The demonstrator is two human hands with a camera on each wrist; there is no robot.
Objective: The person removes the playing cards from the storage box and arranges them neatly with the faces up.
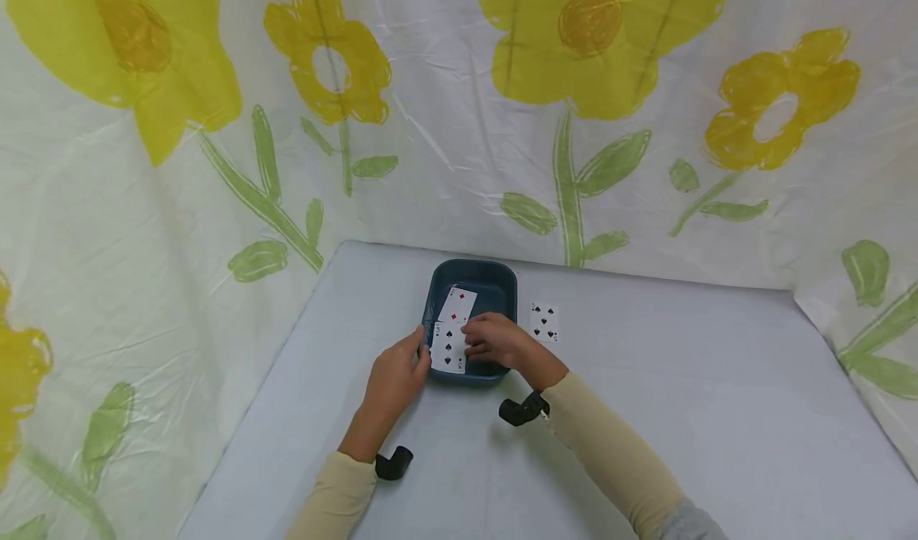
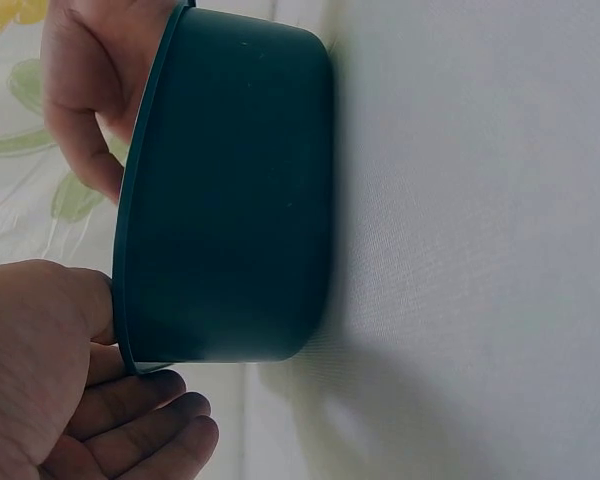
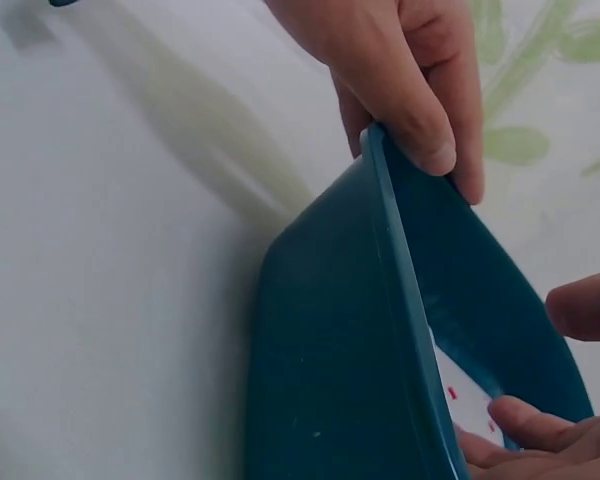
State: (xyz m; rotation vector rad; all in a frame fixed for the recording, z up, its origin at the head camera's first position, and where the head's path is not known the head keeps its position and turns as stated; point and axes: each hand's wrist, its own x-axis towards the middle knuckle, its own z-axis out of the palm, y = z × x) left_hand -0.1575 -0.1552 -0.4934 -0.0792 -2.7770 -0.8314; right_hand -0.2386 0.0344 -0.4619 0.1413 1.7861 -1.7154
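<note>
A dark teal plastic tub (image 1: 489, 378) stands on the table, and my left hand (image 1: 397, 371) grips its left rim, thumb on one side and fingers on the other. Inside lies a playing card with red diamonds (image 1: 459, 303). Partly over it is a card with black spades (image 1: 449, 349). My right hand (image 1: 497, 339) reaches into the tub, fingertips right at the spade card's edge in the head view. From the right wrist view, its thumb stands apart from the fingers (image 3: 540, 425), with nothing pinched between them.
Another spade card (image 1: 544, 322) lies face up on the white-covered table (image 1: 681, 381), just right of the tub. A white curtain (image 1: 430, 126) painted with yellow flowers hangs behind the table and at its sides. Each wrist wears a small black camera (image 1: 522, 409).
</note>
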